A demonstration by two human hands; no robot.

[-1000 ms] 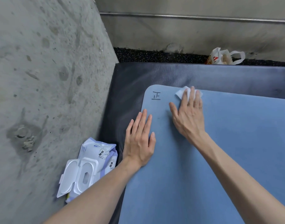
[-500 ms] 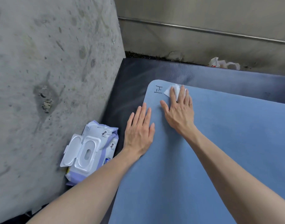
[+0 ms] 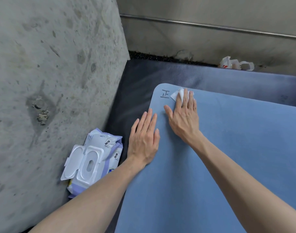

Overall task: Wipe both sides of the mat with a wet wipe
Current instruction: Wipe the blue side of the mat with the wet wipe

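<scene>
**Flat right hand presses a wipe near the mat's marked corner**

A rough grey concrete wall point(image 3: 51, 81) fills the left side of the head view, pitted and stained. Against its foot lies a dark navy padded floor mat point(image 3: 160, 76), and spread on top of that is the smooth light-blue rubber mat point(image 3: 219, 165), its rounded far-left corner carrying a small handwritten black mark point(image 3: 165, 94).

The left hand point(image 3: 143, 138) lies palm down on the blue mat's left edge, fingers straight and close together, holding nothing. The right hand point(image 3: 184, 118) lies further up the mat, near that corner, fingers extended and flat, thumb spread to the side; its fingertips press a crumpled white wet wipe point(image 3: 177, 95) against the blue surface just beside the mark. The wipe shows past the fingertips.

A white and lilac soft pack of wet wipes point(image 3: 95, 162) rests between the wall and the mats, its white plastic flip lid standing open. By the far wall sits a small crumpled white plastic bag point(image 3: 236, 64) with red print.
</scene>
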